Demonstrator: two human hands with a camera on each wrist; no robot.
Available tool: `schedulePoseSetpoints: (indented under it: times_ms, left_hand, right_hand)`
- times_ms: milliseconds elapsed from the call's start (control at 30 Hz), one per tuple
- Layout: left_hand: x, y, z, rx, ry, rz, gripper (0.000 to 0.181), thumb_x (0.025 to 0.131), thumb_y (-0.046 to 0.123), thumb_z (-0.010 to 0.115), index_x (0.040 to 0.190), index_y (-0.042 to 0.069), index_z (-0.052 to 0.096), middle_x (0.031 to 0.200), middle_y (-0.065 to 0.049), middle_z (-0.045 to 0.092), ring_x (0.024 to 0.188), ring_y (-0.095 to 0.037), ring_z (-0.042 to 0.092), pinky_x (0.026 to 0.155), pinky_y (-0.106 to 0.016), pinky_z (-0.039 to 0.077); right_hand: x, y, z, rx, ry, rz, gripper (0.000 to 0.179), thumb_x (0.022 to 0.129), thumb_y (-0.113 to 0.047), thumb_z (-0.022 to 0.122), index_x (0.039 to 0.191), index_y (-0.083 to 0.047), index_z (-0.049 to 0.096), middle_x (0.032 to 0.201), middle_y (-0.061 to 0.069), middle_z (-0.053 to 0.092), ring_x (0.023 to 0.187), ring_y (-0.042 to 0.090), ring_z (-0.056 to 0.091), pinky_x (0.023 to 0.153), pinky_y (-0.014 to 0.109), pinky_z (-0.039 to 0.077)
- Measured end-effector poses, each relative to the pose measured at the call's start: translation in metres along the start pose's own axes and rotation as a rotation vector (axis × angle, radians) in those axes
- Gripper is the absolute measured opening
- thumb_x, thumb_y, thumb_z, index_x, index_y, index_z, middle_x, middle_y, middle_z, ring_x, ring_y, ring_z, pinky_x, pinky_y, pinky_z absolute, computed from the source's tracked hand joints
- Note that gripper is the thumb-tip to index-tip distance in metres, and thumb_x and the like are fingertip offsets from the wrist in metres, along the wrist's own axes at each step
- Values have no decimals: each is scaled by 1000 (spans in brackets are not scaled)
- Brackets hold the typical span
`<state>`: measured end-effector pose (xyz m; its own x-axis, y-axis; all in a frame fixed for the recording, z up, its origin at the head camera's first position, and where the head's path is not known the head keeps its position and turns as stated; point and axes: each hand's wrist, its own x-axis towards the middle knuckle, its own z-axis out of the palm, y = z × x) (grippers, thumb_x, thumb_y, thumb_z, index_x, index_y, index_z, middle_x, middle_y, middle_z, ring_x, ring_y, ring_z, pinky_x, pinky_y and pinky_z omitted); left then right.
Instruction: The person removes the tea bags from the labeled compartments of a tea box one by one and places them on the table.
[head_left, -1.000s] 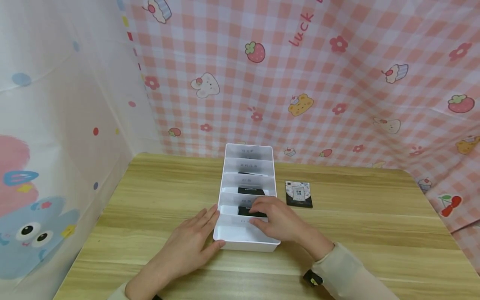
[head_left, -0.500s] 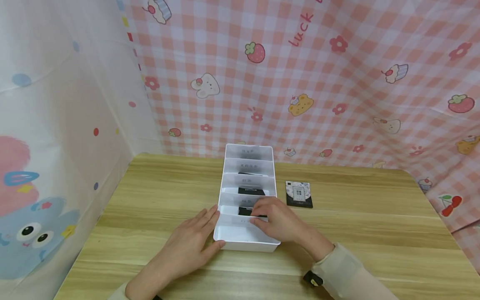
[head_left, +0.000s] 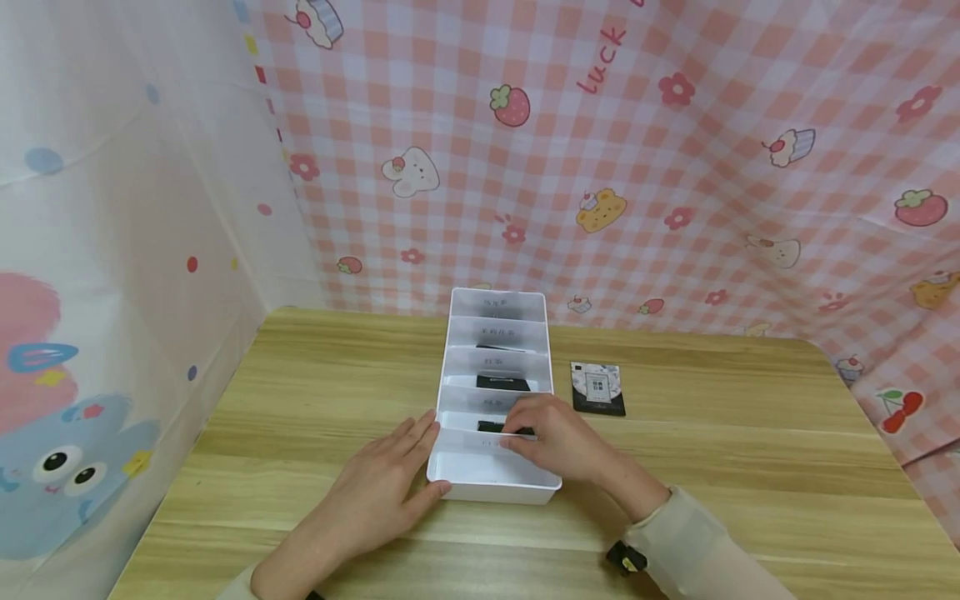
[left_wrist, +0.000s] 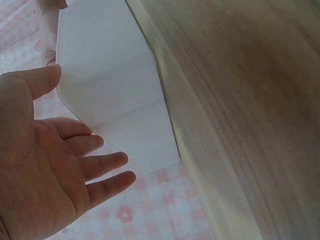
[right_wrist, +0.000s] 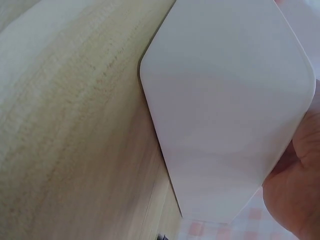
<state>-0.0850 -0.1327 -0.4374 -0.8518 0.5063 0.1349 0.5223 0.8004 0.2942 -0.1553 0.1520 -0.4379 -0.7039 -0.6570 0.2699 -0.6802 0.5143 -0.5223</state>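
A white divided box (head_left: 491,493) with printed labels stands lengthwise on the table. My left hand (head_left: 382,479) rests against its near left corner; in the left wrist view the fingers (left_wrist: 107,187) are straight and spread along the rim. Over the right rim reaches my right hand (head_left: 551,437), its curled fingers and thumb closed about a black tea packet (head_left: 490,427) in the second compartment from the front. The divider lies beside the packet, and the fingertips are partly hidden. In the right wrist view, the box wall (right_wrist: 225,100) covers most of this hand's work.
Another tea packet (head_left: 597,388), black with a floral print, lies flat right of the box. Black packets (head_left: 502,383) also sit in compartments farther back. A pink checked cloth (head_left: 465,217) hangs behind the wooden table (head_left: 712,417).
The black tea packet under my right fingers sits lower in its compartment. My right index finger has come down closer to the thumb. My left hand and the box have stayed put.
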Motion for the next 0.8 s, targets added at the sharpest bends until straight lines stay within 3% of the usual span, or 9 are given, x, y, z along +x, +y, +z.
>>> schedulePoseSetpoints:
  times_ms: [200, 367, 600, 800]
  left_hand:
    - [0, 0, -1, -8, -11, -4, 75, 102, 48, 65, 155, -1, 47, 165, -13, 40, 146, -39, 45, 112, -59, 44]
    - [0, 0, 0, -5, -9, -3, 75, 102, 49, 65, 155, -1, 47, 165, -14, 40, 146, -39, 45, 112, -59, 44]
    - [0, -1, 0, -4, -4, 1, 75, 102, 49, 65, 155, -1, 47, 165, -13, 40, 146, -39, 45, 112, -59, 44]
    - [0, 0, 0, -6, -5, 3, 75, 102, 49, 65, 155, -1, 47, 165, -13, 40, 146, -39, 46, 113, -58, 44]
  right_hand:
    - [-1, -2, -1, 94, 22, 82, 12, 88, -11, 86, 83, -19, 79, 84, -17, 68, 85, 6, 63, 80, 32, 56]
    - [-3, 0, 0, 127, 46, 73, 14, 88, -10, 85, 82, -20, 78, 84, -17, 67, 84, 8, 62, 78, 36, 56]
    - [-5, -3, -4, 131, 15, 107, 11, 91, -4, 77, 92, -15, 79, 91, -13, 70, 90, 8, 64, 85, 35, 57]
    - [-6, -6, -8, 150, 11, 123, 12, 94, -3, 73, 95, -14, 78, 92, -11, 70, 86, 8, 62, 79, 31, 58]
